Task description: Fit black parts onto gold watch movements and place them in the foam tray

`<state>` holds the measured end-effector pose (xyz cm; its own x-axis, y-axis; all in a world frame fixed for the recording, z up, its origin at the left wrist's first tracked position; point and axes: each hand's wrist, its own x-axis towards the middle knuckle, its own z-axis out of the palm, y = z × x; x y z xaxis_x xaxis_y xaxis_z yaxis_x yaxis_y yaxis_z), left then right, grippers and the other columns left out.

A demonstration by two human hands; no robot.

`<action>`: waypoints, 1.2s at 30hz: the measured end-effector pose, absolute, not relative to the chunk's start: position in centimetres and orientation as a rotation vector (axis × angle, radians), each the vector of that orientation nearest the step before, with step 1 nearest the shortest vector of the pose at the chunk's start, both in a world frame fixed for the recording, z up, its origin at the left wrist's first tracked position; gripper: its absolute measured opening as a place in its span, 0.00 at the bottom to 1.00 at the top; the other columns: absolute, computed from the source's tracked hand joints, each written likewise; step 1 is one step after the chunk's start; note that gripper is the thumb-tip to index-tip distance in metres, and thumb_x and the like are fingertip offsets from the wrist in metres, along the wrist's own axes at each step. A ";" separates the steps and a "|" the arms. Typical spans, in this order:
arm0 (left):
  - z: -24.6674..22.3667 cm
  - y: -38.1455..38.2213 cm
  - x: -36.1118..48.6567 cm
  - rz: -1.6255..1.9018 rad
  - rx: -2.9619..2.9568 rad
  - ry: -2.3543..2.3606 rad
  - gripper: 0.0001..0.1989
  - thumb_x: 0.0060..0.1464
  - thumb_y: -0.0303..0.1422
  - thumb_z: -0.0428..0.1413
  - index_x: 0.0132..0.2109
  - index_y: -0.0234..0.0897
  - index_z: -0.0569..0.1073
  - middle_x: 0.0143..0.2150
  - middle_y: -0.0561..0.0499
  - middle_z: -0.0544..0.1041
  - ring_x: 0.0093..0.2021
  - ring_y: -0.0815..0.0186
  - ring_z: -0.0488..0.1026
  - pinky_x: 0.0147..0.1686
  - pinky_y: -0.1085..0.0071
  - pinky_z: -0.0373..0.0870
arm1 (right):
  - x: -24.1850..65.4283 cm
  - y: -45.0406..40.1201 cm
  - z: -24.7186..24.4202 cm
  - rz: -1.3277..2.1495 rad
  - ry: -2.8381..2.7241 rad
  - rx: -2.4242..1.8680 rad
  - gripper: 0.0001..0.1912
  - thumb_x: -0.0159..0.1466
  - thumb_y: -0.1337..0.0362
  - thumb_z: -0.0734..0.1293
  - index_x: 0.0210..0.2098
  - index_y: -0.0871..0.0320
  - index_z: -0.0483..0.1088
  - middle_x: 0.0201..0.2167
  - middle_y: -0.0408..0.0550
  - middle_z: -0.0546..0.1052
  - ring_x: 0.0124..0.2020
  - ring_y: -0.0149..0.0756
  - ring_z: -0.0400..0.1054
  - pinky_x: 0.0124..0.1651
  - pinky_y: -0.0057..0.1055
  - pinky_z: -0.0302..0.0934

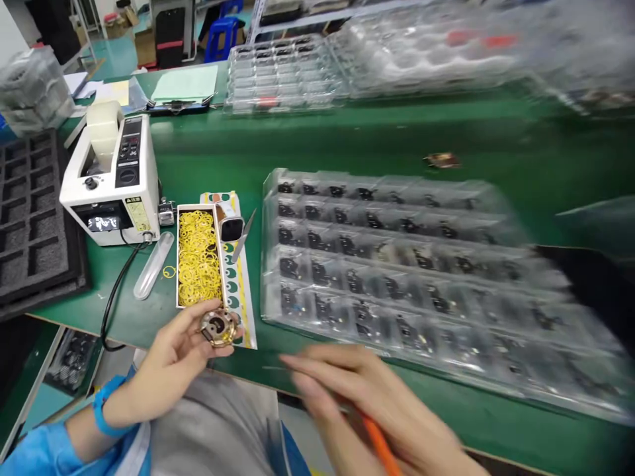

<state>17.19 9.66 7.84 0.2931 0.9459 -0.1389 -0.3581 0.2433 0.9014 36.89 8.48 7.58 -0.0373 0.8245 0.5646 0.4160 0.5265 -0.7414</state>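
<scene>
My left hand (181, 354) has its fingers round a round metallic part (218, 327) with a gold-coloured rim and dark centre, held near the table's front edge. To the right, my right hand (357, 396) is blurred, its fingers closed on a thin tool with an orange handle (380, 443). The tool's thin tip points left, towards the round part but apart from it. Just beyond my left hand lies a box of yellow rings (198, 258). Beside the box is a white strip (247, 324) with green and yellow shapes.
A large clear compartment tray (270, 264) with small dark parts covers the table's right. A white tape dispenser (141, 152), clear tube (153, 266), tweezers (244, 237) and black foam trays (64, 264) are at the left. More clear trays (288, 76) stand behind.
</scene>
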 end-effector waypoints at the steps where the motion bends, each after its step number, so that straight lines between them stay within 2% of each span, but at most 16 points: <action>1: 8.0 9.5 17.3 1.039 0.900 0.819 0.17 0.64 0.31 0.58 0.57 0.55 0.75 0.55 0.50 0.79 0.54 0.62 0.77 0.53 0.70 0.76 | 35.5 8.6 7.7 0.515 -1.634 -1.054 0.07 0.65 0.72 0.67 0.36 0.54 0.74 0.30 0.46 0.75 0.29 0.33 0.72 0.28 0.29 0.66; 6: 8.1 8.8 17.4 1.075 0.910 0.820 0.19 0.63 0.29 0.58 0.58 0.53 0.75 0.58 0.49 0.77 0.55 0.62 0.76 0.54 0.70 0.75 | 33.0 10.2 7.6 0.684 -1.489 -1.126 0.06 0.64 0.71 0.69 0.32 0.54 0.75 0.31 0.45 0.73 0.31 0.33 0.70 0.30 0.28 0.67; 11: 8.1 8.7 17.1 1.090 0.908 0.830 0.18 0.64 0.28 0.57 0.57 0.53 0.74 0.55 0.51 0.78 0.53 0.67 0.76 0.54 0.74 0.74 | 32.1 10.3 7.4 0.781 -1.430 -1.165 0.07 0.63 0.69 0.69 0.29 0.54 0.75 0.30 0.43 0.72 0.28 0.31 0.68 0.28 0.27 0.64; 17: 7.8 8.7 16.9 1.101 0.933 0.823 0.19 0.64 0.26 0.56 0.58 0.50 0.73 0.55 0.50 0.78 0.52 0.68 0.77 0.54 0.76 0.73 | 31.3 10.3 7.1 0.651 -1.494 -1.213 0.05 0.63 0.70 0.69 0.32 0.55 0.74 0.31 0.44 0.72 0.32 0.32 0.68 0.28 0.27 0.63; 22: 7.6 8.7 16.6 1.094 0.959 0.832 0.18 0.65 0.27 0.56 0.58 0.48 0.72 0.57 0.50 0.77 0.49 0.71 0.78 0.52 0.78 0.72 | 31.2 10.5 6.9 0.606 -1.563 -1.156 0.05 0.63 0.72 0.69 0.33 0.57 0.74 0.32 0.44 0.72 0.35 0.31 0.69 0.32 0.27 0.66; 28: 7.7 8.7 16.6 1.095 0.935 0.906 0.16 0.63 0.30 0.59 0.57 0.42 0.72 0.56 0.45 0.78 0.51 0.65 0.78 0.52 0.73 0.74 | 31.2 10.8 6.8 0.545 -1.608 -1.150 0.05 0.63 0.73 0.69 0.33 0.57 0.73 0.33 0.45 0.72 0.34 0.33 0.70 0.32 0.28 0.67; 32: 7.5 8.9 16.8 1.116 0.918 0.977 0.16 0.59 0.34 0.62 0.53 0.37 0.73 0.49 0.44 0.81 0.48 0.62 0.80 0.50 0.70 0.76 | 31.0 10.8 6.5 0.456 -1.681 -1.144 0.05 0.64 0.73 0.68 0.34 0.57 0.72 0.33 0.46 0.71 0.34 0.33 0.70 0.33 0.29 0.67; 36: 7.2 9.4 17.5 1.186 0.852 1.088 0.16 0.56 0.41 0.64 0.45 0.35 0.74 0.35 0.47 0.83 0.36 0.65 0.81 0.39 0.72 0.79 | 30.5 10.6 6.0 0.275 -1.726 -1.165 0.04 0.64 0.72 0.68 0.36 0.57 0.71 0.34 0.46 0.72 0.33 0.33 0.70 0.31 0.29 0.65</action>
